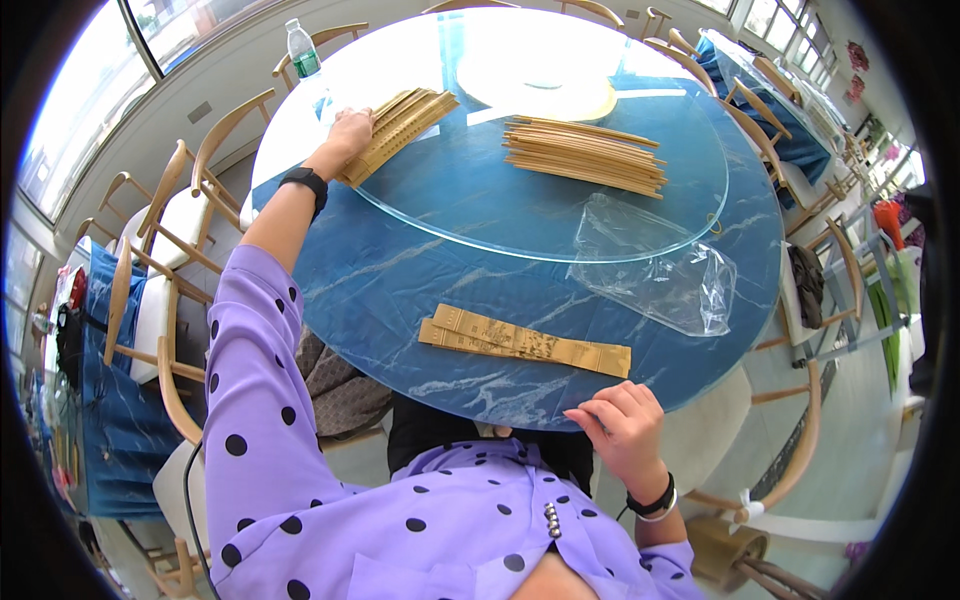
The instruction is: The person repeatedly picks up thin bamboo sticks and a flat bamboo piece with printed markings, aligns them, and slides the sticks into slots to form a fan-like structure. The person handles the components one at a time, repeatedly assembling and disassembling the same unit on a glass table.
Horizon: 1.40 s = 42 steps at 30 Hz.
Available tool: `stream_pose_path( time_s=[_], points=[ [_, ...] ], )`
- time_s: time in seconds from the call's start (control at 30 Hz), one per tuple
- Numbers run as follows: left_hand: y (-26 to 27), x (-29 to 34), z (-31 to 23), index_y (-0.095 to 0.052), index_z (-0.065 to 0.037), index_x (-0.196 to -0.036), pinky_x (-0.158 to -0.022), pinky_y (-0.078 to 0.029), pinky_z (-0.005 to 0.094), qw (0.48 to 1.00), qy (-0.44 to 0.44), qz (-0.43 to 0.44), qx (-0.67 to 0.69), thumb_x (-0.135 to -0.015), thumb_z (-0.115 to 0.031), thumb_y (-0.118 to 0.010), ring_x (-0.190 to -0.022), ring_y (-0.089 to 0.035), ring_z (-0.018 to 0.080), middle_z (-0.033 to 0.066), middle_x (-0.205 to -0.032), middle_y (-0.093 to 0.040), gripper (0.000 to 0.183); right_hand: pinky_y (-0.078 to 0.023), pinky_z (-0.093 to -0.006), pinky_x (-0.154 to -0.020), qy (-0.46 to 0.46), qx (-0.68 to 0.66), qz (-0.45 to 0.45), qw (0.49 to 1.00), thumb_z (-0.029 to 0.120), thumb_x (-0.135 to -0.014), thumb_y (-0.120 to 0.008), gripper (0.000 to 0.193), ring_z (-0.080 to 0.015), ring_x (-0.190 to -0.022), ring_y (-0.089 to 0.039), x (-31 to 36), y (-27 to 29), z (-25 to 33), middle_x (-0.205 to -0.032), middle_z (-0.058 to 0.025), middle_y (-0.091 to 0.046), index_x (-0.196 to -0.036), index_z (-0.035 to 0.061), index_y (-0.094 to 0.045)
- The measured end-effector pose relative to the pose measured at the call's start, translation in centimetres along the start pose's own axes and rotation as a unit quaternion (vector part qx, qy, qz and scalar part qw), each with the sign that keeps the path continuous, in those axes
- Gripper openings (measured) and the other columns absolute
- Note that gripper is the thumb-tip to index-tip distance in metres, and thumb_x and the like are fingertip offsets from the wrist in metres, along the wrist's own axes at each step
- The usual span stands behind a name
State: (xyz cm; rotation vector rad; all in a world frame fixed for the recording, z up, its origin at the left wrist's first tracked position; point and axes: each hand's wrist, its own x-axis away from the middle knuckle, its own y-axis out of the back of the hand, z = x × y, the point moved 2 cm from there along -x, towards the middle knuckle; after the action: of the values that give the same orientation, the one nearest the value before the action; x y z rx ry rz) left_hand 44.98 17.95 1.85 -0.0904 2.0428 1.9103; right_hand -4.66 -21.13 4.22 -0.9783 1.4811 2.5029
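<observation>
Taking 12 o'clock as straight away from my chest, the stack of gold paper chopstick sleeves (pixel 412 128) lies at about 3 o'clock from my left hand (pixel 350 135), right up against it. Its long axis slants between 1 and 2 o'clock, so my fingers meet it along the long left flank rather than at an end. The left hand is by far the nearer: from my right hand (pixel 625 422) the stack lies well off toward 11 o'clock.

My left arm is stretched out long, forearm aimed at about 1 o'clock, back of the hand up. The fingertips are hidden, and I cannot tell whether that grip has closed on a sleeve or merely rests there. My right arm is folded, the hand hovering by the near edge of the tabletop (pixel 380 275), fingers loosely curled, and I see nothing in that grip. A loose pair of gold sleeves (pixel 525 342) lies near it at 10 o'clock, overlapping, long axis close to 9 and 3.

At 3 o'clock from the stack, apart from it, the bundle of wooden chopsticks (pixel 585 157) rests on the glass turntable (pixel 465 200), also lying close to 9 and 3, with a clear plastic bag (pixel 655 270) at 5 o'clock from it, straddling the turntable's rim
</observation>
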Motion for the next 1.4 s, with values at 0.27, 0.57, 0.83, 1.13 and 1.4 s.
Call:
stream_pose_path(
  time_s=[0.27,0.57,0.83,1.13,1.4],
  points=[
    [-0.9,-0.8,-2.2,-0.064,-0.006,-0.130,-0.108,-0.037,0.0525,0.999,0.037,0.034,-0.006,-0.105,-0.041,-0.041,-0.129,-0.045,0.0400,0.0231,-0.134,-0.054,0.048,-0.048,-0.0367,-0.065,0.002,0.018,0.079,0.997,0.020,-0.080,-0.080,0.019,-0.0237,-0.072,-0.059,-4.3,2.7,-4.3,-0.076,-0.0050,-0.062,-0.081,0.0059,-0.068],
    [3.0,4.2,-3.8,-0.053,0.000,-0.143,-0.113,-0.036,0.0452,0.998,-0.053,-0.043,0.000,-0.104,-0.041,-0.049,-0.130,-0.045,0.0369,0.0217,-0.137,-0.053,0.056,-0.054,-0.0394,-0.087,0.083,0.118,0.115,0.983,0.023,-0.090,-0.071,0.023,-0.0291,-0.101,-0.062,-18.1,-2.4,-15.8,-0.098,-0.0112,-0.066,-0.098,0.0016,-0.069],
    [13.8,23.9,-13.9,-0.057,0.001,-0.135,-0.110,-0.039,0.0412,0.958,-0.182,0.005,0.223,-0.097,-0.021,-0.065,-0.129,-0.046,0.0357,0.0186,-0.135,-0.054,0.045,-0.048,-0.0417,-0.097,0.077,0.250,0.168,0.951,0.023,-0.091,-0.070,0.021,-0.0297,-0.109,-0.060,-23.0,-7.0,-21.2,-0.104,-0.0112,-0.065,-0.099,0.0033,-0.067],
    [10.6,35.8,-19.7,-0.062,0.001,-0.125,-0.102,-0.044,0.0402,0.889,-0.151,0.045,0.430,-0.090,-0.006,-0.068,-0.120,-0.054,0.0344,0.0140,-0.126,-0.061,0.036,-0.047,-0.0388,-0.095,0.135,0.251,0.237,0.929,0.017,-0.094,-0.061,0.015,-0.0283,-0.104,-0.062,-22.6,-7.8,-19.8,-0.099,-0.0107,-0.066,-0.100,0.0033,-0.064],
    [10.1,36.0,-20.4,-0.060,0.000,-0.131,-0.103,-0.044,0.0395,0.880,-0.071,-0.029,0.468,-0.098,-0.011,-0.061,-0.120,-0.056,0.0334,0.0177,-0.128,-0.060,0.035,-0.050,-0.0345,-0.080,0.165,0.377,0.210,0.887,0.017,-0.100,-0.056,0.014,-0.0222,-0.082,-0.062,-18.5,-8.2,-16.6,-0.092,-0.0090,-0.059,-0.098,0.0046,-0.051]
  ],
)
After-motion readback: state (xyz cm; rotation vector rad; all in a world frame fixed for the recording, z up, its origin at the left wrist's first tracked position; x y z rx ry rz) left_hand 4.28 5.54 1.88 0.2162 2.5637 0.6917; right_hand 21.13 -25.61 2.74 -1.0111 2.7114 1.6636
